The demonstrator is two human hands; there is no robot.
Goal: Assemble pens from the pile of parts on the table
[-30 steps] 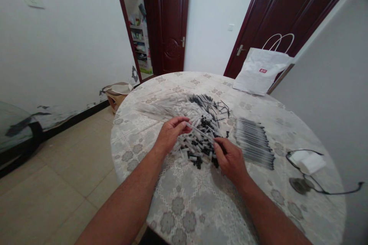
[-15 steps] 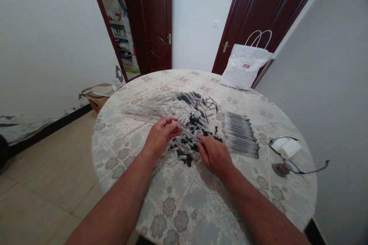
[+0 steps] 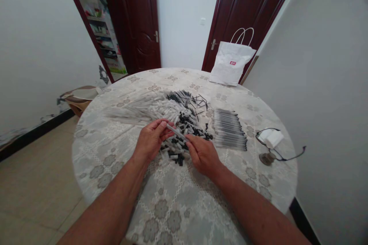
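Observation:
Between my two hands is a slim translucent pen (image 3: 177, 132), held slanting over the piles of parts. My left hand (image 3: 151, 138) pinches its upper left end. At the lower right end, my right hand (image 3: 203, 154) closes on it with thumb and fingers; that tip is hidden. Just below lies a heap of black and clear small pen parts (image 3: 175, 156). White pieces (image 3: 166, 109) and long clear tubes (image 3: 129, 109) spread behind my left hand. Thin black pieces (image 3: 184, 97) lie farther back. To the right, a neat row of pens (image 3: 230, 130) lies side by side.
A round table with a flowered cloth (image 3: 172, 203) carries everything. Eyeglasses (image 3: 280, 157), a white folded tissue (image 3: 270, 138) and a dark round object (image 3: 267, 158) lie at the right. A white paper bag (image 3: 231, 63) stands at the back edge. A stool (image 3: 79, 97) is at left.
The whole view has shifted, so the table and things appear farther left. Both hands keep hold of the pen, in nearly the same pose over the heap.

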